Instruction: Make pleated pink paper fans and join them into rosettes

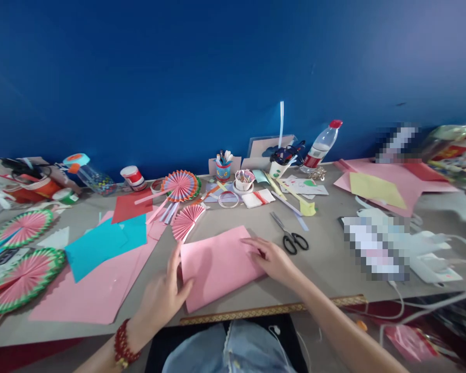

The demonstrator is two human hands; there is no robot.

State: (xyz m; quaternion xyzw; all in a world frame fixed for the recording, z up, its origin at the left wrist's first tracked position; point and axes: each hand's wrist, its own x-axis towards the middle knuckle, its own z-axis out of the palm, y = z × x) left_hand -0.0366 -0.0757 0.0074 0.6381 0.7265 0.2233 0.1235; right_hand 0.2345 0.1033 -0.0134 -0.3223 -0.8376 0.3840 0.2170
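Observation:
A sheet of pink paper (217, 269), which looks folded over, rests on the table in front of me. My left hand (159, 295), with a red bead bracelet on its wrist, grips the paper's left edge, the thumb lying over the top. At the opposite edge my right hand (274, 259) has hold of the same paper, its index finger stretched along the upper side; some of its fingertips are hidden. Black-handled scissors (295, 241) lie just beyond my right hand. Behind the paper is a small pink pleated paper fan (186, 221).
Blue sheets (104, 243) overlap larger pink sheets on the left, near round pleated fans (27, 280). Along the wall stand a pen cup (223, 171) and a bottle (321, 147). To the right lie a blurred-out phone (373, 248) and a power strip with cables (431, 254).

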